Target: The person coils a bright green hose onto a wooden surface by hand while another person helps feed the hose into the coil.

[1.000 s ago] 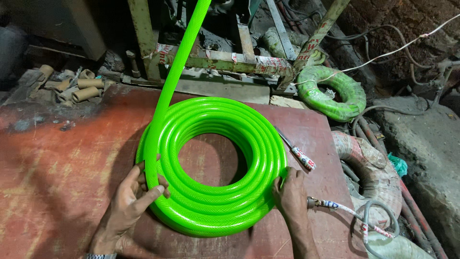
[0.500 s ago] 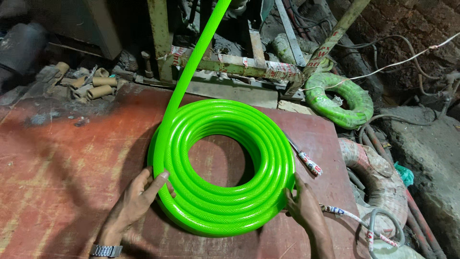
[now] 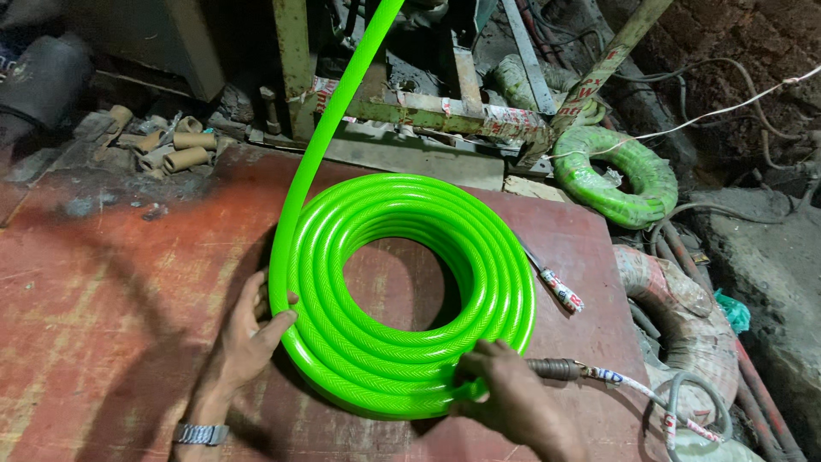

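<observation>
Head view: bright green hose coil (image 3: 402, 295) lying flat near the right edge of the red table (image 3: 103, 291), one strand rising past the far edge. Left hand (image 3: 248, 329) cups the coil's outer left rim, fingers loosely spread; right hand (image 3: 513, 398) closes its grip on the coil's near-right windings.

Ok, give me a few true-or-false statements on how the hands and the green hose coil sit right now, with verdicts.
1. The left hand rests on the outer edge of the bright green hose coil. True.
2. The coil lies flat on a red board. True.
3. The right hand is lifted clear of the coil. False: it is on the coil's near edge.
4. A second green coil is stacked on the first. False: it lies apart, beyond the board.
</observation>
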